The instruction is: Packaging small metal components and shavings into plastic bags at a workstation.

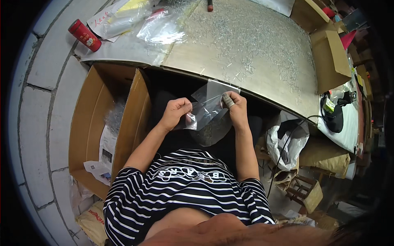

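Observation:
A clear plastic bag (212,127) hangs in front of my lap, its film creased and shiny between my hands. My left hand (176,114) pinches one side of it between thumb and fingers. On the other side, my right hand (237,107) is closed on the film, with a greyish wrapping round one digit. The far part of the bag reaches to the front edge of the workbench (193,57). Whether anything lies inside the bag's lower part, I cannot tell.
Many small, thin clear pieces (262,53) lie scattered over the bench. A red canister (84,35) stands at the far left, near loose plastic bags (160,26). An open cardboard box (84,135) flanks my left side, another box (330,59) sits right. A white bag (283,149) hangs right.

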A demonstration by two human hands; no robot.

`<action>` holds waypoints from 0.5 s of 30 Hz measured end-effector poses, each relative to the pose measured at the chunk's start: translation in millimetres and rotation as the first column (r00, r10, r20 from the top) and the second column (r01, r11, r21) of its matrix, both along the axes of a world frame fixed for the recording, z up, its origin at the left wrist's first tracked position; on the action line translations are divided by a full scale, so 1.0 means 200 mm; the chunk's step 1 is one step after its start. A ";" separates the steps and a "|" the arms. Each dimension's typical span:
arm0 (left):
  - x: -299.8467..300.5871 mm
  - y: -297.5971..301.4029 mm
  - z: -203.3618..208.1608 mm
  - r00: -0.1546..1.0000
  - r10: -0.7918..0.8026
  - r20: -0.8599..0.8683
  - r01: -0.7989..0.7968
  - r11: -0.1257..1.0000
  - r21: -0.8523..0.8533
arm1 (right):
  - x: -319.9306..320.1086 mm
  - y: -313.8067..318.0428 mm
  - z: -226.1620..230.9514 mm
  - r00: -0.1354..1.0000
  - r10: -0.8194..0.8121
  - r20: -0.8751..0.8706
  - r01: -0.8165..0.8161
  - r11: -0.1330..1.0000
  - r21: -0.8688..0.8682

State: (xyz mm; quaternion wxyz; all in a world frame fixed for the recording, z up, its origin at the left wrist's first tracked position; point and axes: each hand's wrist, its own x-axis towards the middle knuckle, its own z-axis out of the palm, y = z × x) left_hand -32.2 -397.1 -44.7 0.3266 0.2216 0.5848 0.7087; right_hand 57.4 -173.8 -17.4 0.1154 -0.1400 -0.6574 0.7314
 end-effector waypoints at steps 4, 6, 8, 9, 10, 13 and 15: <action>0.05 -0.02 -0.08 0.985 -0.088 0.149 0.086 0.996 0.017 | 0.06 0.00 -0.06 0.999 -0.014 0.035 0.016 0.999 -0.047; 0.04 -0.04 -0.10 0.972 -0.151 0.179 0.150 0.988 0.020 | 0.09 0.01 -0.07 0.999 -0.007 0.046 0.009 0.999 -0.032; -0.01 -0.03 -0.07 0.973 -0.230 0.013 0.230 0.972 -0.039 | 0.12 0.02 -0.09 0.997 0.044 0.071 -0.047 0.998 0.043; -0.05 -0.02 -0.06 0.973 -0.232 0.001 0.232 0.970 -0.070 | 0.13 0.01 -0.09 0.997 0.040 0.072 -0.043 0.998 0.037; -0.07 0.02 0.02 0.978 -0.205 0.045 0.205 0.979 0.001 | 0.15 0.01 -0.10 0.992 0.088 0.093 -0.098 0.990 0.103; -0.04 0.16 0.06 0.982 -0.188 0.012 0.188 0.976 -0.108 | 0.18 -0.03 -0.15 0.977 0.147 0.152 -0.181 0.953 0.244; 0.01 0.23 -0.02 0.981 -0.178 -0.078 0.162 0.969 -0.185 | 0.19 -0.08 -0.14 0.989 0.117 0.092 -0.140 0.940 0.312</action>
